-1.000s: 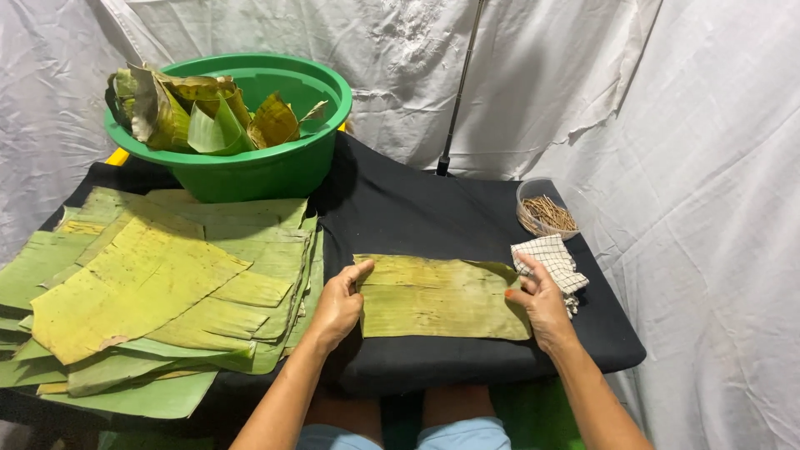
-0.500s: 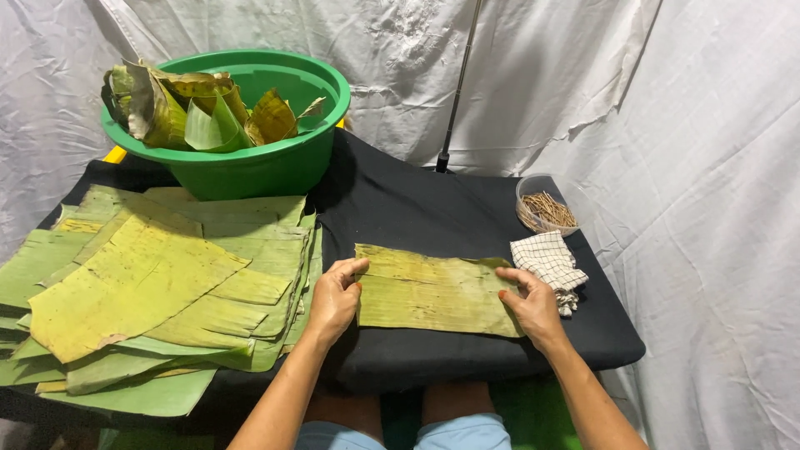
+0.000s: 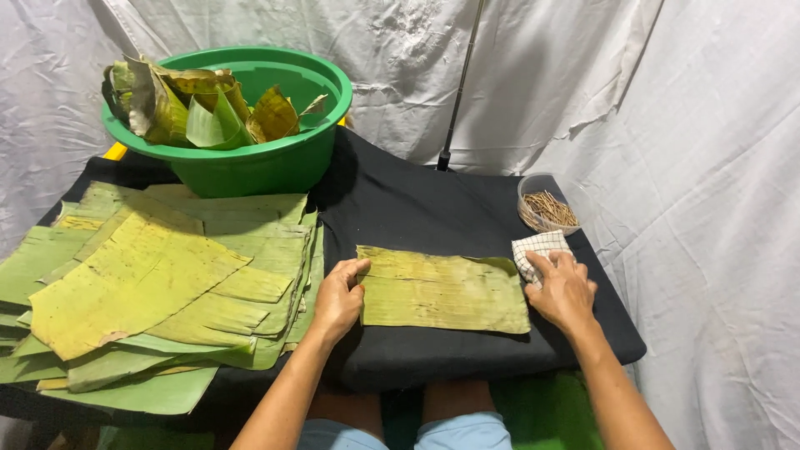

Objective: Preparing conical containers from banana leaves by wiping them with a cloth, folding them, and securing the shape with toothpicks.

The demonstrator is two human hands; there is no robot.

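A banana leaf strip (image 3: 442, 290) is laid flat on the black table (image 3: 417, 208), nearest the person; its left edge is pinned by the left hand (image 3: 337, 298), open w/ fingers on the leaf, while the right hand (image 3: 564, 290) is rested open on a checked cloth (image 3: 537, 247) at the strip's right end. A stack of leaves (image 3: 142, 283) is spread at left. Farther back, a bowl of small sticks (image 3: 546, 204) and a green basin (image 3: 250, 117) w/ folded leaves are set.

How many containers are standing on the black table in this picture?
2. A large green plastic basin holding folded banana leaves stands at the back left. A small clear round bowl with thin brown sticks is at the back right, just behind the checked cloth. Nothing suggests hidden ones.
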